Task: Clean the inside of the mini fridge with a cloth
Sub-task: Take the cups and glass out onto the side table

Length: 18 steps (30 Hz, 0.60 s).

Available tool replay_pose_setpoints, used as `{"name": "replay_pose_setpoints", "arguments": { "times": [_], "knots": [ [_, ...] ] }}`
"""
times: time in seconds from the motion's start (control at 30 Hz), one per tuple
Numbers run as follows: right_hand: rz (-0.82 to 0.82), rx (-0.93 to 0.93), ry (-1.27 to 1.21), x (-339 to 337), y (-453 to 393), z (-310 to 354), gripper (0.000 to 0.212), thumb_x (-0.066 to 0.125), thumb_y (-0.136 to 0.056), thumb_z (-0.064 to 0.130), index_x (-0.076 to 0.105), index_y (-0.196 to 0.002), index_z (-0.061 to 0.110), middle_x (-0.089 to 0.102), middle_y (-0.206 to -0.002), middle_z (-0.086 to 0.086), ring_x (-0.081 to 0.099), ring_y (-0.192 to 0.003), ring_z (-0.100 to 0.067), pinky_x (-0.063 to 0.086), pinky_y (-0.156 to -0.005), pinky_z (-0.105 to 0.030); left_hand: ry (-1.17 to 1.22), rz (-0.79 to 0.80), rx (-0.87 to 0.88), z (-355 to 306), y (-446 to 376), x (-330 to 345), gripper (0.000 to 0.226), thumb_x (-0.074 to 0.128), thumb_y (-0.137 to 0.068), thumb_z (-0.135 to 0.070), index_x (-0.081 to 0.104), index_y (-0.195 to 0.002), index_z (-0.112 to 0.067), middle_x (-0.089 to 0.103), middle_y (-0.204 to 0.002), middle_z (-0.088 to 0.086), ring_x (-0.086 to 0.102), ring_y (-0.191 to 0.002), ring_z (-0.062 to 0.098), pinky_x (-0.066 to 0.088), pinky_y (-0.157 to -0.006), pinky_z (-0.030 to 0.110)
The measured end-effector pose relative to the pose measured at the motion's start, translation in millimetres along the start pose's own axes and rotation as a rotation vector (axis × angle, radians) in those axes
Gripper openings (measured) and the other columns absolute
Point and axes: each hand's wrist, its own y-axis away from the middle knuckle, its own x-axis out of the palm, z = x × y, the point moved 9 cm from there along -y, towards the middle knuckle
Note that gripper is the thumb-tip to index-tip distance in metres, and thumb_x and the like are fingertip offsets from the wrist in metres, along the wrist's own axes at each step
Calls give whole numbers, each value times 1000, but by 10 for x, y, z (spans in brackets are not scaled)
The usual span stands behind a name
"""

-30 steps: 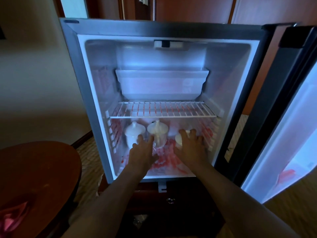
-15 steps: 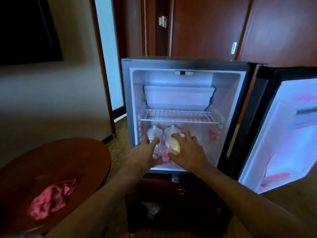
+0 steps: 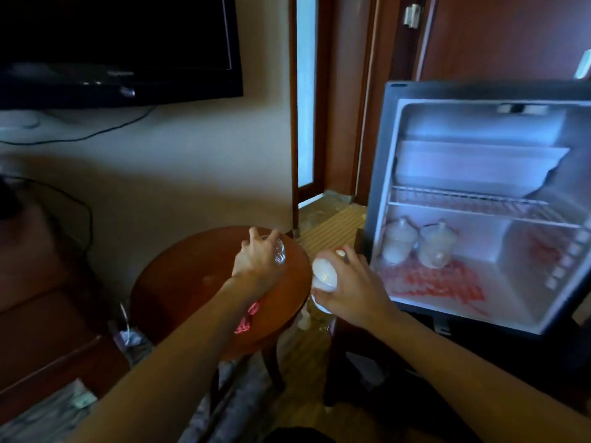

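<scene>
Head view: you are emptying the fridge (image 3: 393, 174), left hand (image 3: 256, 259) gripping a glass (image 3: 279, 251), right hand (image 3: 351, 290) a white cup (image 3: 324, 274), cloth (image 3: 249, 318) at the table's (image 3: 192, 282) six o'clock; next, probably setting both down.

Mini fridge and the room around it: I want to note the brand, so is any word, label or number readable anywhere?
None can be read.
Mini fridge: a small mark at the top left corner, too blurred to read.
TV: a pale smudge on its lower bezel, unreadable.
</scene>
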Motion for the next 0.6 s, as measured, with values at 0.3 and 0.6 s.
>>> {"name": "replay_pose_setpoints", "arguments": {
  "times": [0.3, 0.6],
  "knots": [
    [39, 32, -132, 902, -997, 101, 59, 72, -73, 52, 43, -124, 47, 38, -121, 11, 48, -113, -26, 48, -85, -43, -9, 58, -177, 1213, -691, 634, 51, 69, -86, -25, 47, -132, -28, 39, -129, 11, 54, -117, 38, 55, -87, 43],
    [107, -8, -95, 1669, -1745, 287, 58, 77, -72, 44, 49, -123, 40, 41, -121, 6, 50, -114, -31, 49, -91, -44, 62, 7, -162, 1581, -764, 848, 45, 69, -84, -29, 52, -125, -32, 46, -122, 5, 61, -103, 33, 50, -86, 38]
  ]
}}
